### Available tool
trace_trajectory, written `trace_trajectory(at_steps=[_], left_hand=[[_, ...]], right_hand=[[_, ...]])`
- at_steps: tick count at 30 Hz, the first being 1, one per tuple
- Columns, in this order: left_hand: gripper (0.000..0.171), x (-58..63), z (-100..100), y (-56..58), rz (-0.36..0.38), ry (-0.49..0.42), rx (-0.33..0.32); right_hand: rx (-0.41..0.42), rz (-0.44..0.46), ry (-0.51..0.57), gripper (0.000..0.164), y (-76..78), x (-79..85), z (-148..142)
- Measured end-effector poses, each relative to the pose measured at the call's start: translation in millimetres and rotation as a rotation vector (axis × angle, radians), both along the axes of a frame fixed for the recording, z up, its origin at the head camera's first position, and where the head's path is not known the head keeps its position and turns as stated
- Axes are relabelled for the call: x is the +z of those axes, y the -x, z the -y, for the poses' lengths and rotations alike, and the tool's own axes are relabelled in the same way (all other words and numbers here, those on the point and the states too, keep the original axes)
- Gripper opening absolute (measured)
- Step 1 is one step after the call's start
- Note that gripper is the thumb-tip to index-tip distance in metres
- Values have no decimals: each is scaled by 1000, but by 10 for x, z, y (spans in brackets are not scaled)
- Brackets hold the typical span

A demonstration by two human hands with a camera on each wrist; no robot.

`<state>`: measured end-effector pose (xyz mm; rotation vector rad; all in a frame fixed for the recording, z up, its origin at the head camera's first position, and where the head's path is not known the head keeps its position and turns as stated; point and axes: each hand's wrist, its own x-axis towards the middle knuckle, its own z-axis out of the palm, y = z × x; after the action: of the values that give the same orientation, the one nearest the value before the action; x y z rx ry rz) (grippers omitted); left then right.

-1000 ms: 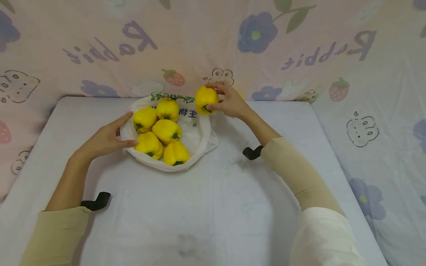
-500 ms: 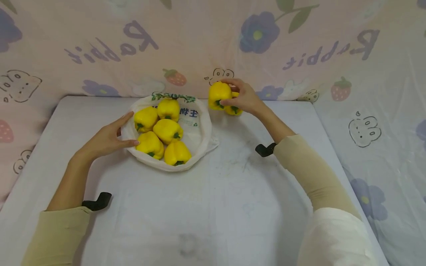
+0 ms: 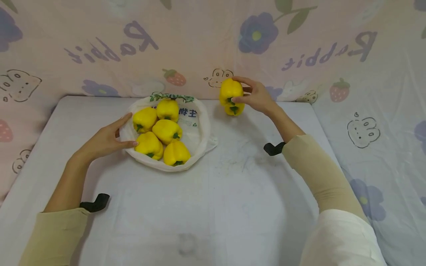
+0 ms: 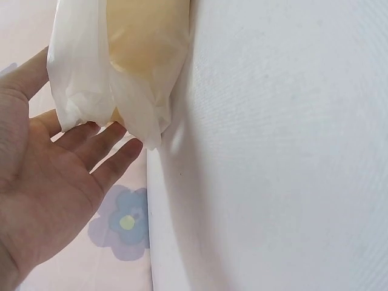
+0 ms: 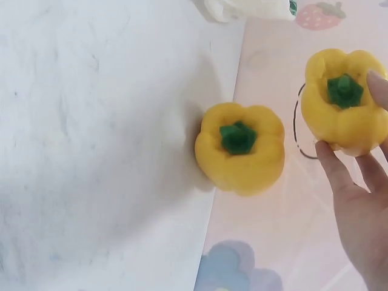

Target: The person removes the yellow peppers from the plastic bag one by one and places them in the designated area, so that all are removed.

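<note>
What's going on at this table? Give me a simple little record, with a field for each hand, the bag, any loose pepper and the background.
Left hand: touching the left side of the bag
Right hand: holding a yellow pepper
Bag: white, open, with five peppers visible inside
Loose pepper: near the table's far edge, right of the bag, apart from the held one
Background: cloth with flowers, strawberries and rabbits

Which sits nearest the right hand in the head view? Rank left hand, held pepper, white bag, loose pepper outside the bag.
1. Held pepper, pinched by the right hand.
2. Loose pepper, showing just below the held one.
3. White bag, to the left.
4. Left hand, at the bag's left rim.
</note>
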<state>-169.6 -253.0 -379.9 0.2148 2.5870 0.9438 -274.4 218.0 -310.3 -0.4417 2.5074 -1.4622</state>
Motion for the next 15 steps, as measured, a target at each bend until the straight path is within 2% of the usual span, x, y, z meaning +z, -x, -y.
trace_trajectory(at_steps=[2, 5, 15], left_hand=[[106, -7, 5, -4, -4, -3, 0], [105, -10, 4, -8, -6, -3, 1], [106, -17, 1, -7, -3, 10, 6]], right_hand=[[-8, 15, -11, 71, -56, 73, -10], [-11, 7, -11, 70, -61, 93, -61], [-52, 17, -6, 70, -34, 44, -279]])
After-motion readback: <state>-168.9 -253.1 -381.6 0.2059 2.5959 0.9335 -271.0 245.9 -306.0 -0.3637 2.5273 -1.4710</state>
